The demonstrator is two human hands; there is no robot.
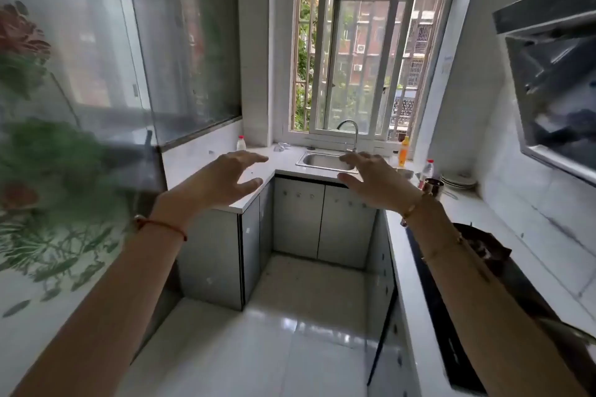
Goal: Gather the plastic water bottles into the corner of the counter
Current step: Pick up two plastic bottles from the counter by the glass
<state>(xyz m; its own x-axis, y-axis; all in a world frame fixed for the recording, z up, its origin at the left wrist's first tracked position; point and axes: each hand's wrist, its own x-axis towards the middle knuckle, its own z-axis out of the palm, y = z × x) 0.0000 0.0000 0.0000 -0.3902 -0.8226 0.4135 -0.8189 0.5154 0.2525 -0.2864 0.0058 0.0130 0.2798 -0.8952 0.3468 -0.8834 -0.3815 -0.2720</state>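
A clear plastic water bottle with a red cap [241, 142] stands at the back of the left counter against the wall. A second red-capped water bottle [427, 169] stands on the right counter, right of the sink. My left hand [225, 179] is held out in the air in front of the left counter, fingers spread, holding nothing. My right hand [374, 180] is stretched out before the sink's front edge, also spread and holding nothing. Both hands are well short of either bottle.
A steel sink [325, 160] with a curved tap [350, 132] sits under the window. An orange bottle [403, 151] stands right of it. A dark metal cup [433, 186], stacked plates [459, 180] and a black hob [477, 267] occupy the right counter. A range hood [554, 74] hangs at the right.
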